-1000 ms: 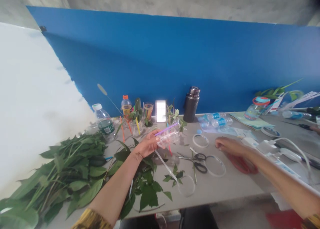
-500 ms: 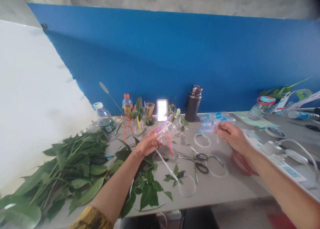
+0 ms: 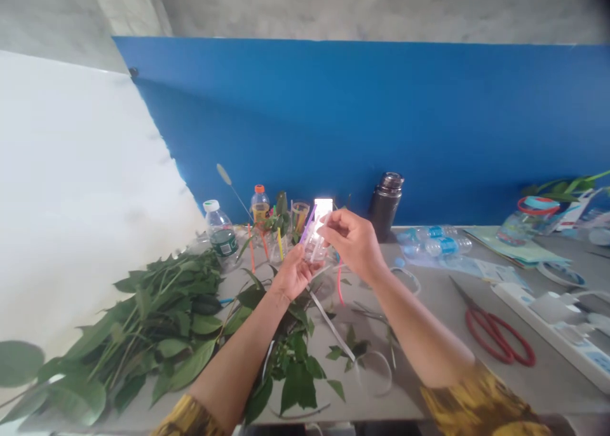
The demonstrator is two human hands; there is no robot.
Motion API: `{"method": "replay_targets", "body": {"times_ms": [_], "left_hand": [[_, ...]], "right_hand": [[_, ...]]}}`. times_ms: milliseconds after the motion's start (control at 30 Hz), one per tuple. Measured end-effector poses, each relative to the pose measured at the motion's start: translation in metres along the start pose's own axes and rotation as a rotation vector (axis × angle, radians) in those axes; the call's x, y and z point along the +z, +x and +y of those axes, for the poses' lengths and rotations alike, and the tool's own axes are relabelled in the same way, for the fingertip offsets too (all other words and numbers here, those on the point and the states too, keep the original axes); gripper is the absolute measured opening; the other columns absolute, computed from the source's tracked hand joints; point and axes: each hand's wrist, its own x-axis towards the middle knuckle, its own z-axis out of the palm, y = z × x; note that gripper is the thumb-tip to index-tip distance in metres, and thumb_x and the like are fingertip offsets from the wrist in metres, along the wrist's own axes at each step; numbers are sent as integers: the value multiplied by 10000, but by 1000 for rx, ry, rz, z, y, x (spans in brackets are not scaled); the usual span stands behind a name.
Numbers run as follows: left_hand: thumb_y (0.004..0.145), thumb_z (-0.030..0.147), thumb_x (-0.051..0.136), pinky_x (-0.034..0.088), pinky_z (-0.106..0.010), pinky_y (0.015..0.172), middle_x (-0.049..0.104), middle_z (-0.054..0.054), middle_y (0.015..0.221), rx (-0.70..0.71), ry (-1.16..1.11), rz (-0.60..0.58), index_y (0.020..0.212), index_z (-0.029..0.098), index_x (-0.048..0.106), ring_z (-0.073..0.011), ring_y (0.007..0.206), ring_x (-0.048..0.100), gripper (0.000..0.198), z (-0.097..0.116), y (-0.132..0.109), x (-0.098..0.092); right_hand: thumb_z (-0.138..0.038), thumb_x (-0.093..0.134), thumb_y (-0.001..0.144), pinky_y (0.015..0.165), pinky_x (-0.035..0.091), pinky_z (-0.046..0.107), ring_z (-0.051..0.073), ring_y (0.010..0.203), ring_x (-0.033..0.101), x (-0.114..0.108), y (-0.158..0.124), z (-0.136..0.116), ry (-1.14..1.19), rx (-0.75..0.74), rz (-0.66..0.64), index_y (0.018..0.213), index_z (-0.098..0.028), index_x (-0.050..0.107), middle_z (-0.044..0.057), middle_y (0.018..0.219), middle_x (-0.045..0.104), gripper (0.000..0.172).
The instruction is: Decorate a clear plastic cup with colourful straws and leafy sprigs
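Observation:
My left hand (image 3: 291, 276) is raised above the grey table (image 3: 429, 353) and grips a clear plastic cup (image 3: 314, 240) with a purple straw (image 3: 307, 224) sticking out of it. My right hand (image 3: 351, 240) is at the cup's top with fingers pinched on its rim; whatever small thing they hold is hidden. A pink straw (image 3: 339, 283) hangs below the hands. Cut leafy sprigs (image 3: 295, 360) lie on the table under my left forearm.
A big heap of green leafy stems (image 3: 143, 321) fills the left. Water bottles (image 3: 222, 236), small cups with straws (image 3: 298, 215) and a dark flask (image 3: 385, 202) stand along the blue wall. Red scissors (image 3: 495, 334), a power strip (image 3: 557, 328), plastic rings (image 3: 379, 372) lie right.
My right hand has left the table at the right and come up to the cup. The left hand has lifted the cup slightly. The camera has shifted, moving everything rightward.

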Motion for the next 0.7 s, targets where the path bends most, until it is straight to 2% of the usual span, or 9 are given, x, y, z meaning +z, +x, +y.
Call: {"method": "replay_targets", "body": {"times_ms": [300, 500, 600, 700], "left_hand": [[873, 365, 754, 610, -379, 874, 771, -132, 1146, -19, -23, 34, 1168, 128, 715, -258, 1034, 739, 380, -5, 0, 0], [819, 291, 791, 593, -415, 934, 779, -100, 1080, -72, -21, 50, 1109, 143, 705, -232, 936, 749, 337, -9, -1, -2], [802, 273, 799, 597, -404, 919, 774, -90, 1080, -76, -17, 40, 1116, 154, 696, -222, 928, 747, 351, -10, -3, 1], [793, 254, 798, 609, -390, 881, 767, -97, 1114, -52, -15, 52, 1115, 152, 692, -228, 971, 740, 354, -9, -3, 3]], "right_hand": [[-352, 706, 772, 522, 424, 258, 136, 503, 565, 3, 7, 25, -89, 135, 93, 747, -190, 683, -14, 576, 647, 165], [-379, 730, 749, 506, 408, 258, 140, 495, 545, -4, 6, 40, -112, 175, 157, 683, -199, 633, -29, 513, 595, 215], [-412, 746, 769, 496, 405, 252, 134, 493, 547, -5, 4, 45, -68, 162, 135, 682, -206, 594, -29, 515, 591, 270], [-469, 701, 855, 463, 384, 245, 122, 481, 553, -8, 2, 41, 62, 123, 73, 801, -209, 597, -11, 612, 657, 284]]}}
